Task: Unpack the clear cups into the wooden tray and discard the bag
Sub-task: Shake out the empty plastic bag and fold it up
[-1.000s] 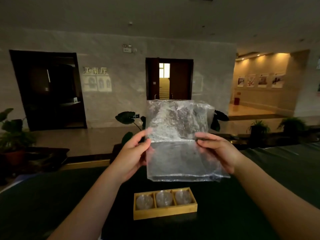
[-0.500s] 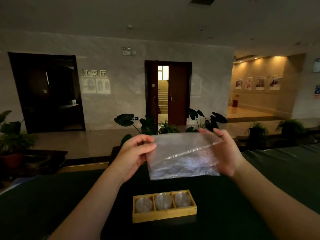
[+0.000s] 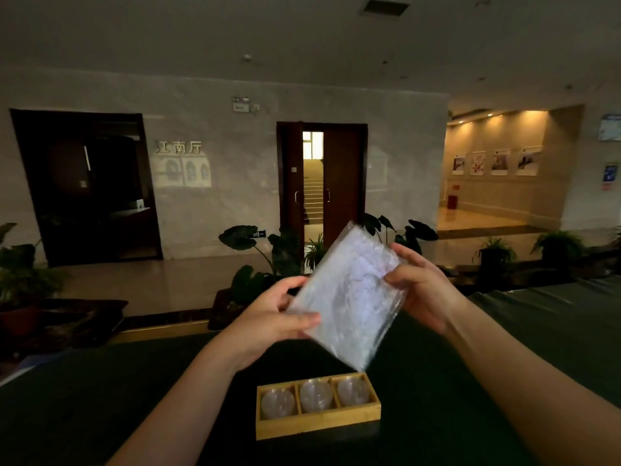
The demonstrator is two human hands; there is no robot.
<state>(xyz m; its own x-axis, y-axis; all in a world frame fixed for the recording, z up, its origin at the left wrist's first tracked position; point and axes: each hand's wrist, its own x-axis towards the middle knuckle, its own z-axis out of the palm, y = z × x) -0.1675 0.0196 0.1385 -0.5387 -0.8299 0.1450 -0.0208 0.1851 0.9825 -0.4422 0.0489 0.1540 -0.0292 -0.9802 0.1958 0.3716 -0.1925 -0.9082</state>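
Cups (image 3: 316,396) sat in the tray (image 3: 319,427). My left hand (image 3: 272,317) and right hand (image 3: 420,294) pinched the empty bag (image 3: 349,297); next, throw it away.

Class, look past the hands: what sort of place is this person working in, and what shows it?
Probably a hotel or conference-centre lobby: a named hall sign on the wall, double doors onto stairs, and framed pictures along a lit corridor.

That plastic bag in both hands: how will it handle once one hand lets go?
The bag looks thin, crinkled and empty, so it will probably flop and weigh little. Its glossy film may slip, so the left hand or right hand should pinch it firmly.
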